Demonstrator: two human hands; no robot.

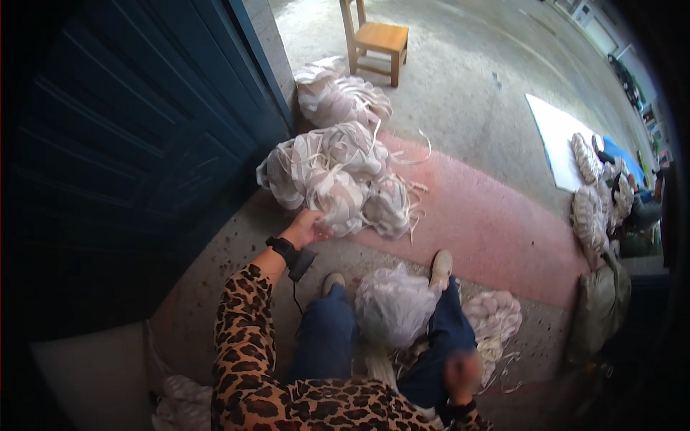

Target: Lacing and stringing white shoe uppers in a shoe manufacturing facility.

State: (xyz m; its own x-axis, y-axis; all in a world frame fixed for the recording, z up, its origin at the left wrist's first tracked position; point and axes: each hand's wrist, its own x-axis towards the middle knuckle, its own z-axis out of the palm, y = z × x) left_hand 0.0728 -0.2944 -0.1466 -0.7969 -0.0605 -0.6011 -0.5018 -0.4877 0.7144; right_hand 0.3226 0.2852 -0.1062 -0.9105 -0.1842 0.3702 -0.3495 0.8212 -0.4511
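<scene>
My left hand (309, 227) reaches forward to the near edge of a heap of bundles. Its fingers are closed on the edge of a white and pale pink cloth bundle (336, 197), which still rests among the others. Loose white ties (417, 208) trail from the heap's right side. Smeared by motion, my right hand (462, 373) is low by my right knee; its fingers cannot be made out. Between my legs sits a bulging translucent plastic bag (394, 305). To the right of my right leg lies another pinkish bundle (493, 316) with loose ties.
A dark blue door (144, 144) stands on the left. Beyond the heap is a small wooden chair (381, 37). At the right are more bundles (589, 208), a white sheet (552, 136) and an olive sack (600, 309). A reddish strip (496, 223) crosses the concrete floor.
</scene>
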